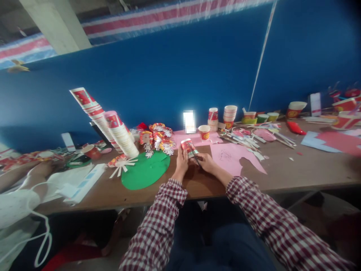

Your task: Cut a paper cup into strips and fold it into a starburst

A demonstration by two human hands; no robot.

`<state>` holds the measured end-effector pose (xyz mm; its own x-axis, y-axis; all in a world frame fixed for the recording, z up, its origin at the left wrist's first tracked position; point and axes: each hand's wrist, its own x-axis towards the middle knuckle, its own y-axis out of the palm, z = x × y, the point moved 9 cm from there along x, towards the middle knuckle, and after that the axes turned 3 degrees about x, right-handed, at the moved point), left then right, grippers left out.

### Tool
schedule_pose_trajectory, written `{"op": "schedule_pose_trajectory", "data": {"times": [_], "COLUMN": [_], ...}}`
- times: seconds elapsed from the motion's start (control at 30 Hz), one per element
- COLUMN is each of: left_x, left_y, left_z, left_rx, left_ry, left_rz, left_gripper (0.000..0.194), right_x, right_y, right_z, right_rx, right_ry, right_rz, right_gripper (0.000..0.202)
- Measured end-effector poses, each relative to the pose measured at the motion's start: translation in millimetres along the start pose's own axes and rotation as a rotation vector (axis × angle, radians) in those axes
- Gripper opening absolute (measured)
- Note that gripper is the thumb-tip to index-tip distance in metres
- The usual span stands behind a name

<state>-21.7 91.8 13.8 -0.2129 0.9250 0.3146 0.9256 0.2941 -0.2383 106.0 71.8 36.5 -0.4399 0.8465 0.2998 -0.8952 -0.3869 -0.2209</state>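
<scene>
A red and white paper cup [187, 146] is tilted between my hands above the brown table [197, 188]. My left hand [182, 161] is wrapped round the cup's left side. My right hand [205, 162] is closed on dark-handled scissors [196, 156], whose front part lies against the cup's right side. A green paper oval [146, 171] lies to the left of my hands, and pink paper [229, 158] with a drawn mark lies to the right. Another paper cup [204, 132] stands just behind my hands.
Tall leaning cup stacks [121, 133] and paper-cut figures [159, 139] stand at left. Cups [230, 114], paper strips [248, 141] and a red object [295, 128] are at right. Another person's arm [36, 175] rests at far left, near a white cable [46, 229]. A blue partition [169, 75] rises behind.
</scene>
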Motion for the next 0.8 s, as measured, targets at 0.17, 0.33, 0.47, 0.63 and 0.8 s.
{"op": "schedule_pose_trajectory", "data": {"times": [0.17, 0.33, 0.47, 0.63, 0.8], "left_x": [-1.8, -2.5, -3.9, -4.2, -2.1], "left_y": [0.4, -3.5, -5.7, -6.1, -7.4], "left_z": [-3.1, -3.1, -2.8, -3.7, -1.1], "left_rx": [0.009, -0.125, -0.246, -0.254, -0.234], "left_ry": [-0.01, -0.023, -0.057, -0.059, -0.04], "left_rz": [0.005, -0.049, -0.083, -0.084, -0.093], "left_gripper": [0.06, 0.057, 0.053, 0.053, 0.053], "right_x": [0.4, -1.5, -2.7, -2.2, -0.7], "right_y": [-0.9, -0.9, -1.6, -2.8, -1.6], "right_z": [-3.2, -3.1, -0.2, 0.8, -7.0], "right_rx": [-0.024, -0.029, -0.058, -0.086, -0.074], "right_ry": [-0.02, -0.033, -0.027, -0.057, -0.007], "right_rz": [-0.006, -0.001, -0.001, -0.006, 0.002], "right_gripper": [0.034, 0.034, 0.037, 0.037, 0.035]}}
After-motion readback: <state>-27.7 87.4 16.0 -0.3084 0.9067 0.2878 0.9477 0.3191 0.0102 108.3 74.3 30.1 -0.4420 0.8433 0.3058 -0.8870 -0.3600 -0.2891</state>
